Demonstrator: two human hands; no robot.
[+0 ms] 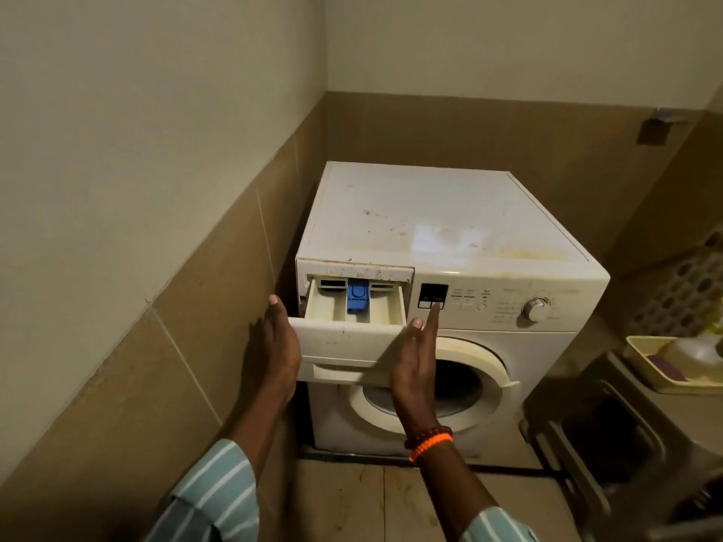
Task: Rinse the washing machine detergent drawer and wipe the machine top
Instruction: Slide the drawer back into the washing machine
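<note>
white plastic detergent drawer (352, 318) with blue insert (358, 300) pulled partway out of white front-load washing machine (469, 307). left hand (279, 346) flat, fingers straight, at drawer's left end; right hand (416, 357) flat, straight at right end. stained machine top (422, 213).

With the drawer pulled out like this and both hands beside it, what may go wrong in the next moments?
1. The white plastic detergent drawer is pulled far out, with the left hand and right hand flat at its sides; it may come free suddenly and drop.
2. The blue plastic insert in the middle compartment might fall out if the drawer tips.
3. Any residue water could spill onto the round door below.
</note>
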